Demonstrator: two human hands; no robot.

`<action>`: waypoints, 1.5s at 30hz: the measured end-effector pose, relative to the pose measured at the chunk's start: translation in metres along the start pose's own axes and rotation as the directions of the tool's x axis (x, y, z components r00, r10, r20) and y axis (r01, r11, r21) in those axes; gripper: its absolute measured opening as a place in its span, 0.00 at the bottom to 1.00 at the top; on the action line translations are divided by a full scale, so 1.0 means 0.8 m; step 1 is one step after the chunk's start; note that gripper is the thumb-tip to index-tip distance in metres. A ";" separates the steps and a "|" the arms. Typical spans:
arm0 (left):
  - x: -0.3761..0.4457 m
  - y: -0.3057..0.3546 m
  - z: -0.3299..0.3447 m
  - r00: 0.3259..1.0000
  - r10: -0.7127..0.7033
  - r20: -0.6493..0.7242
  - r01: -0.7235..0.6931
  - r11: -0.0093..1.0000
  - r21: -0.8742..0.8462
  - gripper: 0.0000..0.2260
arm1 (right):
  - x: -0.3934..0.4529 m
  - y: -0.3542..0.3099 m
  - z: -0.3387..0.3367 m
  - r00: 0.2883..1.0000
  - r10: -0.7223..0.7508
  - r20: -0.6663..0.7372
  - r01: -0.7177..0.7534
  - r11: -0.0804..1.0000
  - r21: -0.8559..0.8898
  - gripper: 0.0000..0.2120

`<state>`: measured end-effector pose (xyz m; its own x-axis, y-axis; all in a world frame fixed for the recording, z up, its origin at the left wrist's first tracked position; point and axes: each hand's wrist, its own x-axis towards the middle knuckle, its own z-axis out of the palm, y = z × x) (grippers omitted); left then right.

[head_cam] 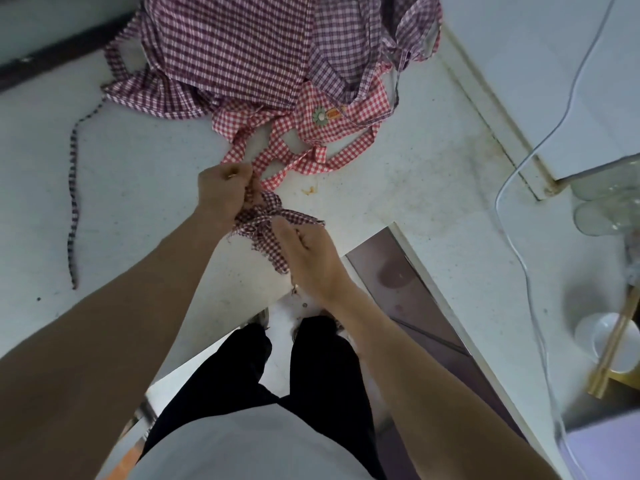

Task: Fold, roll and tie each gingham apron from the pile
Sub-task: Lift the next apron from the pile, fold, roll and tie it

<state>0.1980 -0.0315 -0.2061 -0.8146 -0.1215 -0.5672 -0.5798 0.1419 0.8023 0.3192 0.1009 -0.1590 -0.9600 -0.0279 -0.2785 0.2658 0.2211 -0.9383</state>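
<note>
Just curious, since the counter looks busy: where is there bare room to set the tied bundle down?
Bare counter lies between the loose dark strap and the left hand. Another bare stretch runs from the red apron's straps to the clear cable. The apron pile crowds the far side; glasses and a bowl crowd the right.

Bare counter (145, 202) left of the apron pile (242, 57), only a loose strap (73, 202) crossing; right, a cable (519, 168) and glasses (602, 209) crowd in.

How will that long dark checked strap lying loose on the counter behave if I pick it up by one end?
The strap is thin and lies in wavy bends, so it will probably hang limp. It looks light. It seems to run up into the apron pile, so it may tug that.
</note>
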 end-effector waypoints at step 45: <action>-0.311 0.582 0.201 0.435 0.765 0.475 -0.853 0.519 -0.054 0.09 | -0.040 -0.516 -0.451 0.864 -0.324 -0.385 0.170 0.908 -0.382 0.07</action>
<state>0.1281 0.2224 0.2787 -0.8062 0.5222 0.2782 0.3945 0.1239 0.9105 0.2088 0.3621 0.3109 -0.9495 0.2798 0.1418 0.0448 0.5682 -0.8216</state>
